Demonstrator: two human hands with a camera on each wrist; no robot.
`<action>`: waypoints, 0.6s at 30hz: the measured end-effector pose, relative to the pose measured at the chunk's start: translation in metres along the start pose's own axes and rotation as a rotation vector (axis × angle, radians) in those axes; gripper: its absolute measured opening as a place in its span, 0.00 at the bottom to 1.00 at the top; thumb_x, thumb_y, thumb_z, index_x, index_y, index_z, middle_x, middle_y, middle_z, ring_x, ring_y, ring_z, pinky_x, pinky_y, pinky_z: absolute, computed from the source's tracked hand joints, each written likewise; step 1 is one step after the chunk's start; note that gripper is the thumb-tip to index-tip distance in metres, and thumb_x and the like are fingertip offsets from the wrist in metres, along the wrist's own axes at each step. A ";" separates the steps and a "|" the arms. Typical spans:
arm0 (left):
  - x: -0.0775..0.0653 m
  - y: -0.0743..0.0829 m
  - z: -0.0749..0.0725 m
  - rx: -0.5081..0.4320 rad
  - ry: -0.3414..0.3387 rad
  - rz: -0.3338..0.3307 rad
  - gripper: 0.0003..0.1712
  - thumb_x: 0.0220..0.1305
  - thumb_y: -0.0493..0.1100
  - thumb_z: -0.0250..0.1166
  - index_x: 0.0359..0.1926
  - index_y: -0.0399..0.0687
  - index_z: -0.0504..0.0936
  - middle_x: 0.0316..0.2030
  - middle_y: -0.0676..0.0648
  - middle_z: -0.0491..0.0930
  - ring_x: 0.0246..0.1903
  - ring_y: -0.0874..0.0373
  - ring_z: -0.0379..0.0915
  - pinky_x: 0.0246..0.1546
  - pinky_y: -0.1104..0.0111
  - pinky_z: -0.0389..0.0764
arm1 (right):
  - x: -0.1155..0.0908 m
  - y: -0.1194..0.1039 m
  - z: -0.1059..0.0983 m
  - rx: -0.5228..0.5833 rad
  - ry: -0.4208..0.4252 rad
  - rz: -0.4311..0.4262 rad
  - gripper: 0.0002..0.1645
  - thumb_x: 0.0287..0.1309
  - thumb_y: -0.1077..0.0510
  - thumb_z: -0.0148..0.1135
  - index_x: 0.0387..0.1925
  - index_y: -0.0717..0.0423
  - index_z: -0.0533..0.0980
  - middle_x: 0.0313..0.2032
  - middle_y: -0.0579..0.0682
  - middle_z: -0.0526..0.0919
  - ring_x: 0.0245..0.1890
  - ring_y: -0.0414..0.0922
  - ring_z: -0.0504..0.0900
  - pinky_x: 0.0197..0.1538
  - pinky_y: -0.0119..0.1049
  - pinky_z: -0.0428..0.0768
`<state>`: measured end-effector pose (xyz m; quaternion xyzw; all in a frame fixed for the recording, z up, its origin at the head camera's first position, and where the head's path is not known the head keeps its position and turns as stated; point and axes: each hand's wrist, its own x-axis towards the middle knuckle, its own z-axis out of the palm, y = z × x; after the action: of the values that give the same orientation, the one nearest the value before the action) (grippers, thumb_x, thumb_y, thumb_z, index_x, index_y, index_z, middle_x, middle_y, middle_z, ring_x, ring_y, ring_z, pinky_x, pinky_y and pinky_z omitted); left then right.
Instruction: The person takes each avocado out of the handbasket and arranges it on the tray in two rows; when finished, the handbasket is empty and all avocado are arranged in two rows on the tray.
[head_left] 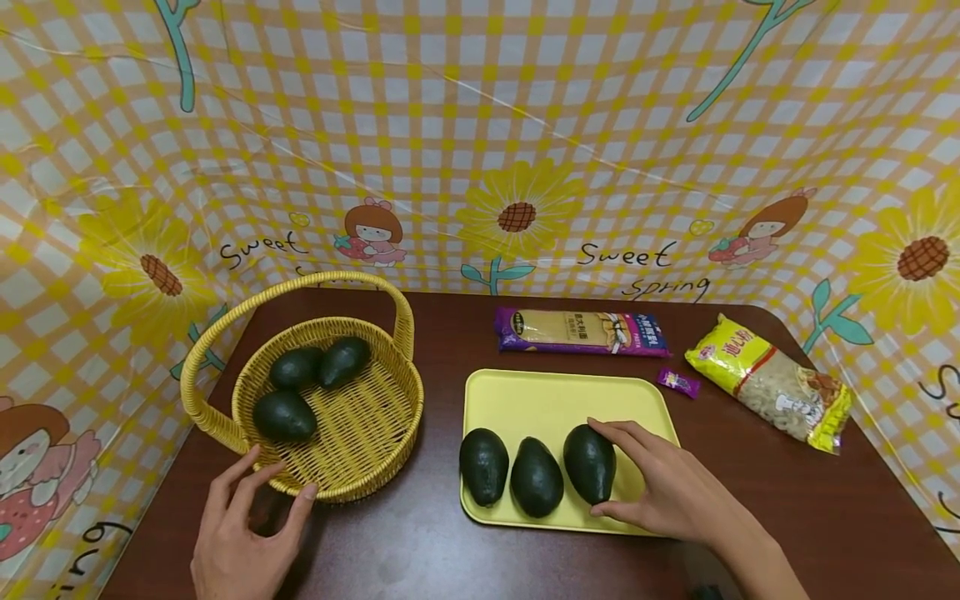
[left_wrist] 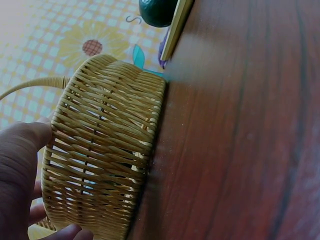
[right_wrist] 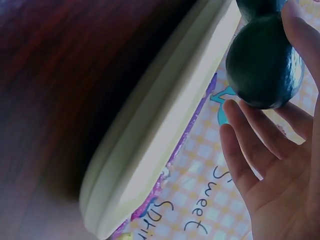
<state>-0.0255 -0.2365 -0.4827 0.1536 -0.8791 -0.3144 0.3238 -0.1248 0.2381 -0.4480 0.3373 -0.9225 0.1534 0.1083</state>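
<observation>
On the yellow tray three dark green avocados lie in a row: a left one, a middle one and a right one. My right hand pinches the right avocado between thumb and fingertips; in the right wrist view this avocado shows close up. Three more avocados sit in the left part of the yellow wicker basket. At the basket's near rim, my left hand has its fingers spread, with the thumb at the rim in the left wrist view.
Behind the tray lies a purple pasta packet. A small purple wrapped sweet and a yellow, partly clear bag lie to the right. The basket's tall handle arches over it. A checked cloth surrounds the dark brown table.
</observation>
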 end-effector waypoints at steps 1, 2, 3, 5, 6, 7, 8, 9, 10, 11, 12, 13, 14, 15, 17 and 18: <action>0.000 0.000 0.000 0.001 -0.001 -0.002 0.26 0.53 0.45 0.88 0.52 0.46 0.90 0.65 0.43 0.80 0.53 0.39 0.81 0.41 0.40 0.79 | -0.001 0.000 0.000 -0.003 -0.001 0.003 0.62 0.39 0.33 0.90 0.73 0.53 0.74 0.61 0.45 0.83 0.48 0.45 0.88 0.43 0.45 0.88; 0.000 0.000 0.000 0.002 -0.001 -0.002 0.26 0.53 0.45 0.88 0.52 0.46 0.90 0.65 0.43 0.80 0.52 0.39 0.81 0.41 0.40 0.80 | -0.001 0.001 0.000 -0.006 -0.001 0.007 0.62 0.39 0.33 0.90 0.73 0.52 0.74 0.61 0.44 0.83 0.48 0.45 0.88 0.43 0.45 0.88; 0.000 0.000 0.000 0.002 -0.001 -0.003 0.26 0.53 0.45 0.88 0.52 0.46 0.90 0.65 0.43 0.80 0.52 0.39 0.81 0.41 0.40 0.80 | -0.002 0.001 0.000 -0.006 -0.003 0.011 0.62 0.40 0.32 0.90 0.73 0.52 0.74 0.60 0.44 0.83 0.48 0.45 0.88 0.43 0.45 0.88; 0.000 0.000 0.000 0.001 0.003 -0.001 0.26 0.52 0.45 0.88 0.52 0.45 0.90 0.65 0.43 0.80 0.52 0.39 0.81 0.41 0.40 0.79 | -0.004 0.001 0.000 -0.005 -0.010 0.022 0.62 0.40 0.32 0.89 0.73 0.52 0.74 0.60 0.43 0.83 0.48 0.44 0.88 0.42 0.44 0.88; 0.000 0.000 0.000 -0.004 0.005 -0.001 0.26 0.52 0.45 0.88 0.52 0.45 0.90 0.65 0.43 0.80 0.53 0.39 0.81 0.41 0.40 0.79 | -0.004 0.001 0.000 -0.004 -0.014 0.027 0.62 0.40 0.31 0.89 0.73 0.52 0.74 0.60 0.43 0.83 0.47 0.44 0.88 0.42 0.44 0.88; 0.000 0.000 0.001 -0.011 0.009 0.001 0.26 0.52 0.44 0.88 0.52 0.45 0.90 0.65 0.43 0.80 0.53 0.39 0.81 0.42 0.41 0.79 | -0.005 0.001 0.000 -0.002 -0.019 0.035 0.62 0.40 0.31 0.89 0.74 0.51 0.74 0.60 0.44 0.83 0.48 0.44 0.88 0.43 0.45 0.88; 0.000 -0.001 0.001 -0.013 0.012 0.004 0.26 0.52 0.44 0.88 0.52 0.46 0.90 0.65 0.43 0.80 0.53 0.39 0.81 0.42 0.41 0.79 | -0.006 0.001 0.000 -0.001 -0.021 0.039 0.62 0.40 0.31 0.89 0.74 0.51 0.74 0.60 0.44 0.83 0.48 0.44 0.88 0.43 0.45 0.88; 0.000 -0.001 0.001 -0.016 0.015 0.008 0.26 0.51 0.44 0.88 0.51 0.46 0.90 0.65 0.43 0.81 0.53 0.39 0.81 0.42 0.41 0.78 | -0.007 0.001 0.000 -0.001 -0.023 0.043 0.62 0.40 0.32 0.89 0.74 0.51 0.73 0.60 0.44 0.83 0.48 0.44 0.88 0.43 0.45 0.89; 0.000 -0.001 0.001 -0.019 0.018 0.010 0.26 0.51 0.43 0.88 0.51 0.46 0.90 0.65 0.43 0.81 0.53 0.39 0.81 0.42 0.41 0.78 | -0.008 0.001 0.000 -0.001 -0.024 0.047 0.62 0.40 0.32 0.89 0.74 0.51 0.73 0.60 0.44 0.83 0.48 0.44 0.88 0.43 0.46 0.89; 0.000 -0.001 0.001 -0.021 0.019 0.012 0.26 0.51 0.43 0.88 0.51 0.46 0.90 0.65 0.43 0.81 0.54 0.39 0.81 0.42 0.41 0.78 | -0.008 0.001 0.000 -0.003 -0.025 0.050 0.63 0.40 0.32 0.90 0.74 0.51 0.73 0.60 0.44 0.83 0.49 0.45 0.88 0.44 0.46 0.89; 0.000 -0.001 0.001 -0.024 0.020 0.013 0.26 0.51 0.43 0.88 0.51 0.46 0.90 0.65 0.43 0.81 0.54 0.39 0.81 0.43 0.42 0.78 | -0.009 0.002 0.001 -0.006 -0.024 0.051 0.62 0.40 0.32 0.90 0.74 0.51 0.73 0.60 0.45 0.83 0.49 0.45 0.88 0.44 0.47 0.89; 0.000 -0.001 0.002 -0.024 0.021 0.015 0.26 0.51 0.43 0.88 0.51 0.46 0.90 0.65 0.43 0.81 0.54 0.39 0.81 0.43 0.42 0.78 | -0.010 0.002 0.001 -0.008 -0.022 0.052 0.62 0.40 0.32 0.90 0.74 0.51 0.73 0.60 0.45 0.83 0.49 0.45 0.88 0.44 0.47 0.89; 0.000 -0.001 0.002 -0.024 0.021 0.014 0.26 0.51 0.43 0.88 0.51 0.46 0.90 0.65 0.43 0.81 0.54 0.39 0.81 0.43 0.42 0.78 | -0.011 0.002 0.001 -0.010 -0.021 0.051 0.62 0.40 0.32 0.90 0.74 0.50 0.74 0.60 0.45 0.83 0.49 0.45 0.88 0.44 0.47 0.89; 0.000 -0.001 0.002 -0.026 0.020 0.014 0.26 0.51 0.43 0.88 0.51 0.46 0.90 0.65 0.43 0.81 0.54 0.39 0.81 0.43 0.43 0.78 | -0.012 0.002 0.002 -0.010 -0.020 0.052 0.62 0.40 0.32 0.89 0.74 0.50 0.74 0.60 0.44 0.83 0.49 0.45 0.88 0.44 0.46 0.89; 0.000 -0.001 0.001 -0.026 0.018 0.011 0.26 0.51 0.43 0.88 0.51 0.46 0.90 0.65 0.43 0.81 0.54 0.39 0.81 0.44 0.42 0.78 | -0.014 0.003 0.004 -0.004 -0.022 0.056 0.62 0.41 0.31 0.89 0.74 0.50 0.74 0.60 0.44 0.83 0.49 0.44 0.88 0.44 0.46 0.89; 0.000 -0.001 0.001 -0.026 0.017 0.009 0.26 0.51 0.43 0.88 0.51 0.45 0.90 0.65 0.43 0.81 0.54 0.38 0.81 0.44 0.42 0.78 | -0.014 0.003 0.005 -0.001 -0.023 0.056 0.62 0.41 0.30 0.88 0.74 0.50 0.74 0.60 0.43 0.83 0.49 0.44 0.87 0.43 0.45 0.89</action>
<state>-0.0263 -0.2366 -0.4841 0.1481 -0.8727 -0.3232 0.3347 -0.1162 0.2467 -0.4572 0.3128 -0.9329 0.1522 0.0934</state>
